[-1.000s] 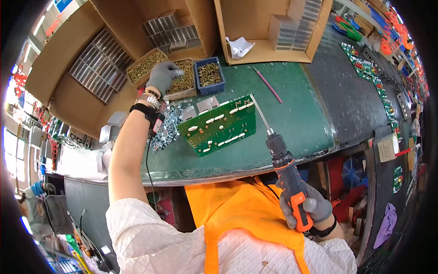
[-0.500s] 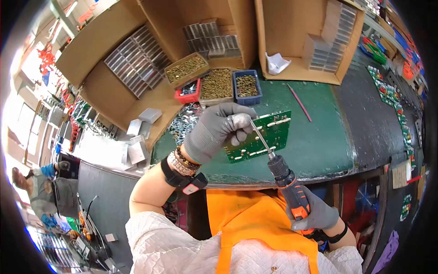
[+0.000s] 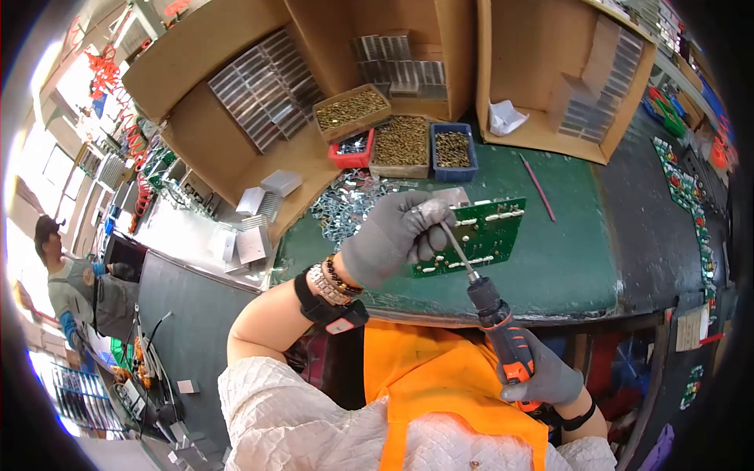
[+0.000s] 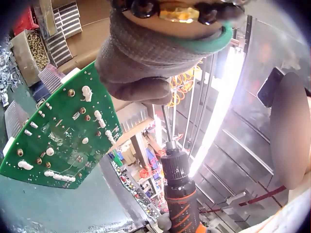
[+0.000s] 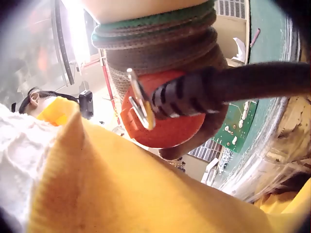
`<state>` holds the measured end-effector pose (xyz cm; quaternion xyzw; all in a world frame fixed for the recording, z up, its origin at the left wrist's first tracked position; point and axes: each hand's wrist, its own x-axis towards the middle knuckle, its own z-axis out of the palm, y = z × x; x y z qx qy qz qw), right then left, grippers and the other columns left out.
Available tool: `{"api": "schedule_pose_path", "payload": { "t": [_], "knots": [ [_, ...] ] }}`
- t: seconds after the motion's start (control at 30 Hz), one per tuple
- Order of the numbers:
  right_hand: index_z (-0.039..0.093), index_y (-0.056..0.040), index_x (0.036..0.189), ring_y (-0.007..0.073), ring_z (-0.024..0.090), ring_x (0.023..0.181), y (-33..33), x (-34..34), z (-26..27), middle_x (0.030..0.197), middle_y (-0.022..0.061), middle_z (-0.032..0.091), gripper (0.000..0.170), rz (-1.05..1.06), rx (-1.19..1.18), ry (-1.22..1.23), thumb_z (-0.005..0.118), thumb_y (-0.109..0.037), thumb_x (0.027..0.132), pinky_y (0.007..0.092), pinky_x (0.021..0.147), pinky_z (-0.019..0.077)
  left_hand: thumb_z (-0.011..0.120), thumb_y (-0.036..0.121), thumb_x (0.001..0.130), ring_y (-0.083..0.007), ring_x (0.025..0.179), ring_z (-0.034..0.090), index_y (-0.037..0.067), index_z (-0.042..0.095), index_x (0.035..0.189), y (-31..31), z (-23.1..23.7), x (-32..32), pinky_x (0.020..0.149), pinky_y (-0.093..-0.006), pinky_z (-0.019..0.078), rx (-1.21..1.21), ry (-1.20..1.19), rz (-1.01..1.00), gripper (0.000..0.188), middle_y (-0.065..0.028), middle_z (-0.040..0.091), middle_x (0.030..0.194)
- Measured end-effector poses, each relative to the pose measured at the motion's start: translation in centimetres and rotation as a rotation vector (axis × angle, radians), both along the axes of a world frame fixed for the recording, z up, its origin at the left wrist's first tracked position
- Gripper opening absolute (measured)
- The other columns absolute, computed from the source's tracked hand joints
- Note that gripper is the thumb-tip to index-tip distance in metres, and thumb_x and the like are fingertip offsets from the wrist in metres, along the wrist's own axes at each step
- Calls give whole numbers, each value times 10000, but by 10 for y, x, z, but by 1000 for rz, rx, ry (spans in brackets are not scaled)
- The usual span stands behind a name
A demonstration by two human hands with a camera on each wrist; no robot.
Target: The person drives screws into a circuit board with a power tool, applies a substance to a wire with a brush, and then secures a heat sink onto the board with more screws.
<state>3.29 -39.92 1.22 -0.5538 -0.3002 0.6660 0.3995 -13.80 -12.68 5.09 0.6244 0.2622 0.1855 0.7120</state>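
Observation:
In the head view the gloved left hand (image 3: 393, 235) has its fingers curled round the tip of the screwdriver bit (image 3: 458, 250); whether a screw is between them is hidden. The gloved right hand (image 3: 550, 374) grips the black and orange electric screwdriver (image 3: 509, 345), its bit pointing up and left. Behind the left hand a green circuit board (image 3: 495, 235) stands tilted on the bench, solder side facing the person. The left wrist view shows the left hand (image 4: 141, 73) above the screwdriver (image 4: 177, 184), beside the board (image 4: 63, 136). A cable leaves the tool's orange end (image 5: 167, 131) in the right wrist view.
Behind the board stand a blue bin (image 3: 454, 171), a bin of brass screws (image 3: 400, 170) and a red bin (image 3: 349, 160). Metal clips (image 3: 345, 208) lie loose to their left. Cardboard boxes (image 3: 550, 147) hold metal heatsinks. A pink stick (image 3: 537, 187) lies on the green mat.
The left hand has come from the screw bins to the screwdriver's tip, where its fingers now close round the bit. The screwdriver stays in the right hand. The head view has shifted.

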Motion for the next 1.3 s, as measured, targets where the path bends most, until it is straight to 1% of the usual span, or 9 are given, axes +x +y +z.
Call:
{"api": "schedule_pose_path", "payload": {
  "t": [0.33,0.4,0.47,0.53,0.67,0.73,1.0,1.2,1.3],
  "knots": [
    [322,-16,1424,151,531,987,-4,4,-7,1098,73,548,972,109,16,-34,877,-256,662,313,873,458,618,318,947,-42,576,553,28,669,952,-12,-8,-1,520,-176,422,308,69,108,294,7,624,697],
    [311,-14,1432,159,525,1031,-6,4,-9,1133,81,543,1000,131,-30,-80,881,-288,657,318,907,447,646,304,931,-59,690,584,20,660,1006,-3,-12,-8,588,-194,455,299,149,63,294,-8,637,795],
    [300,-18,1438,154,528,1041,-4,4,-13,1149,80,545,1010,171,-23,-81,891,-238,649,306,903,449,696,272,891,-102,821,597,-2,641,1074,19,-27,-16,704,-249,492,852,27,34,334,-43,644,926],
    [304,-23,1435,151,539,1022,-8,7,-13,1134,76,557,997,107,8,-3,888,-189,644,306,888,457,728,244,855,-133,942,578,20,613,1198,66,-23,-26,847,-291,484,811,-185,232,425,-71,634,1031],
    [317,-34,1423,133,572,935,-19,17,-19,1042,56,600,972,-66,52,163,871,-53,624,310,835,479,733,251,835,-317,1230,530,140,438,1430,216,-37,-141,1026,-397,435,1204,1010,383,674,-160,550,1336],
    [317,-46,1418,137,606,831,-24,19,-35,953,57,612,951,-86,94,141,837,-8,622,327,758,521,754,347,778,-378,1287,467,173,353,1477,225,-31,-155,1072,-436,402,965,1594,271,824,-175,478,1407],
    [303,-72,1405,178,635,718,-13,11,-35,900,90,592,928,-184,25,313,780,42,617,355,626,563,823,387,684,-323,1460,198,187,302,1505,233,-70,-151,1153,-555,220,783,1486,107,993,-138,284,1556],
    [311,-59,1395,166,620,721,-11,8,-28,898,73,585,904,-176,12,219,783,39,631,331,640,540,804,308,677,-317,1255,498,187,493,1379,231,-73,-124,984,-407,450,1300,1525,-165,777,-128,484,1412],
    [313,-52,1401,137,600,763,-8,8,-17,907,51,578,895,-160,-23,261,800,-3,652,305,656,516,607,144,799,-335,1052,608,150,615,1206,252,-85,-132,891,-428,496,1539,1220,115,407,-154,621,1134]
  ]
}}
